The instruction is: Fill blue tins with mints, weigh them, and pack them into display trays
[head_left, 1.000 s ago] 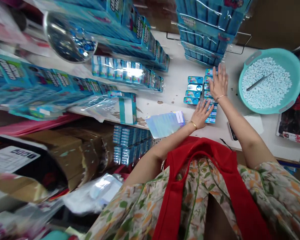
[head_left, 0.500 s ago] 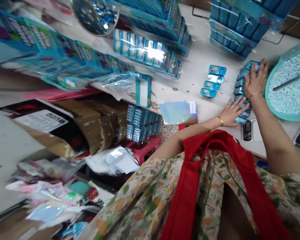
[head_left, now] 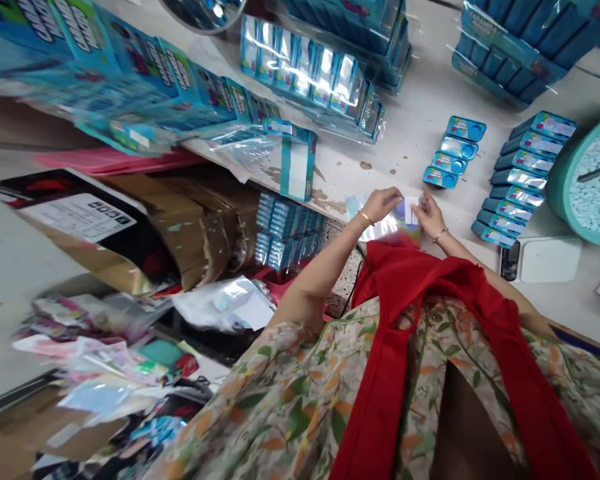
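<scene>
A shiny iridescent sheet (head_left: 380, 228) with a white patch lies at the table's front edge, partly under my hands. My left hand (head_left: 381, 205) is over its upper part, fingers drawn together in a pinch; what is between the fingertips is too small to make out. At the sheet's right edge, the thumb and fingers of my right hand (head_left: 431, 215) close on it. Just beyond are several small blue tins (head_left: 450, 162) in a short slanted column. Farther right, a longer row of similar tins (head_left: 517, 180) leans in an overlapping line.
A turquoise basin (head_left: 563, 193) of pale blue pellets stands at the right, beside a small white scale (head_left: 550, 259). Wrapped display packs (head_left: 305, 73) fill the back left. An upright blue-and-white carton (head_left: 297, 167) stands at the edge. Cardboard boxes (head_left: 180, 227) are at the left.
Both hands have left the long row of tins and moved left to the shiny sheet. That row now stands uncovered. The view has shifted slightly.
</scene>
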A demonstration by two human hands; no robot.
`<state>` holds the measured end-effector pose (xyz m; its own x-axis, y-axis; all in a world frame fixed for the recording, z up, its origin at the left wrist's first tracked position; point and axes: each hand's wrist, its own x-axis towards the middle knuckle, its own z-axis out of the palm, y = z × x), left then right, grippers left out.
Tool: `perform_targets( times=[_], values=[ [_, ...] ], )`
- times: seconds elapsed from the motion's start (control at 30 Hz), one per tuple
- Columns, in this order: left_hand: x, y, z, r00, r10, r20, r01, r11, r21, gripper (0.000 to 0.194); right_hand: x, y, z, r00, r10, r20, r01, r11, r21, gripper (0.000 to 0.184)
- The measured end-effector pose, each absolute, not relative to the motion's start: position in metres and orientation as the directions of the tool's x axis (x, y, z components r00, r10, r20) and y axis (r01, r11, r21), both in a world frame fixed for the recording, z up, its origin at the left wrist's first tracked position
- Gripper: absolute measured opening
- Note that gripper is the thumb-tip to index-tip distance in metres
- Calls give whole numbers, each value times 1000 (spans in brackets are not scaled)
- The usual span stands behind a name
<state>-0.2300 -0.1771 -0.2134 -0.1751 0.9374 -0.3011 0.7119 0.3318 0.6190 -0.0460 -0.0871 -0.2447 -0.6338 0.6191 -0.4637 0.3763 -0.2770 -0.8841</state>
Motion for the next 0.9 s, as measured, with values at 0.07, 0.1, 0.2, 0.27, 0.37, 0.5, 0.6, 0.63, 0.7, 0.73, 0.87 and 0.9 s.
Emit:
perform_targets(
  times=[0.07,0.1,0.2,0.27,0.37,0.5,0.6,0.63,0.7,0.73,0.87,0.9],
  values=[
    [-218,-169,-216,-165,950,-266,745,297,597,30,-46,-84,-253,-617,577,-535,315,-443,-840,72],
    [-213,-166,-219,-171,951,-256,765,292,575,31,-44,-80,-255,-614,569,-546,292,-479,-828,65],
    [-202,-158,-229,-185,952,-244,801,290,523,30,-39,-67,-251,-569,595,-567,283,-506,-815,55],
    [-195,-156,-233,-184,952,-245,820,286,495,29,-36,-62,-249,-537,608,-585,290,-518,-805,53],
    [-183,-158,-231,-180,953,-243,853,274,444,33,-36,-61,-247,-510,612,-604,304,-529,-792,51],
    [-173,-162,-227,-170,949,-265,897,261,357,39,-39,-61,-248,-513,618,-596,333,-496,-802,53],
    [-171,-164,-229,-208,948,-240,892,285,352,39,-41,-62,-249,-506,627,-592,334,-491,-805,58],
    [-169,-166,-229,-218,952,-217,885,286,367,37,-41,-62,-249,-499,627,-598,335,-497,-800,59],
    [-164,-172,-228,-230,960,-162,869,277,410,30,-41,-61,-249,-492,619,-612,330,-518,-789,60],
    [-160,-177,-224,-223,965,-135,859,260,440,28,-41,-61,-250,-491,614,-619,328,-528,-783,59],
    [-142,-208,-197,-154,988,18,783,111,612,28,-37,-58,-252,-464,604,-648,336,-557,-760,53],
    [-139,-215,-190,-165,984,59,762,89,642,27,-37,-57,-252,-451,605,-657,338,-565,-753,52]
  ],
)
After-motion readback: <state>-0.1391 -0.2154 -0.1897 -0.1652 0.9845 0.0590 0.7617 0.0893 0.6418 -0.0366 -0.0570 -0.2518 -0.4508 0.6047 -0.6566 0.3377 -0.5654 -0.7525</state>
